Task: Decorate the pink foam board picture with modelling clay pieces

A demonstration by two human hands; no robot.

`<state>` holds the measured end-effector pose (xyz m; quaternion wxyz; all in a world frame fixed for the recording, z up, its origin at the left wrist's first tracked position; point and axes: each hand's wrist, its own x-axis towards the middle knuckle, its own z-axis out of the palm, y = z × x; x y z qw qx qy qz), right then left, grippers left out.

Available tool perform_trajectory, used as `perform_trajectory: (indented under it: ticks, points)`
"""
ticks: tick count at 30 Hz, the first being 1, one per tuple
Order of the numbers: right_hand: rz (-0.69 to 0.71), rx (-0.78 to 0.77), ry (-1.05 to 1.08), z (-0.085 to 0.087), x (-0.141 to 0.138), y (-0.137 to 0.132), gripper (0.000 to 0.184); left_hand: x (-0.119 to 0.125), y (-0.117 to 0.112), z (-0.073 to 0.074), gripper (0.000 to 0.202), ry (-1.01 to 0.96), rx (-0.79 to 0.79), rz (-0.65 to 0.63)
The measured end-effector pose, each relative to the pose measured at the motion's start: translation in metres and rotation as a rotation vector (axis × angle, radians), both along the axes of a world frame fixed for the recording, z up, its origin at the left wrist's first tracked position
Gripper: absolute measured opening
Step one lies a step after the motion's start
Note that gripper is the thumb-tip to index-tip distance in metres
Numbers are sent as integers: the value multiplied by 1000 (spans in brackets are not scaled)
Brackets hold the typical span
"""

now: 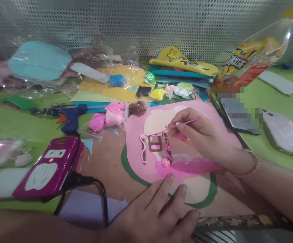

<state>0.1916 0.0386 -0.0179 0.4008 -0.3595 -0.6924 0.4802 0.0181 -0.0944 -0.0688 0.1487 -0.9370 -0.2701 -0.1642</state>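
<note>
My right hand pinches a thin pink stick between thumb and fingers. Its lower end points at a dark window-like frame with a pink centre, flanked by wavy strips of pink and white clay. A small pink clay flower sits below, beside a bright pink painted band. All this decorates a pink and cream paper cutout with a green edge behind it. My left hand lies with fingers spread at the cutout's near edge, touching it or the board; my palm hides part of that edge.
Small bags of pink clay and other colours lie behind the cutout. To the left are a blue glue gun and a magenta power box with a black cable. A snack bag and a phone are at right.
</note>
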Motion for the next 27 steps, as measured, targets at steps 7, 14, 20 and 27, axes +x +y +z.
perform_trajectory:
  ticks: [7,14,20,27]
  points:
    - [35,-26,24,0,0,-1,13,1,0,1,43,-5,-3,-1]
    - [69,-9,-7,1,1,-2,15,1,-1,2,42,-12,-5,0]
    - [99,20,-8,1,4,-3,15,2,0,1,43,-4,-4,-7]
    - [54,7,-1,4,1,-3,16,0,-1,0,44,8,-4,-9]
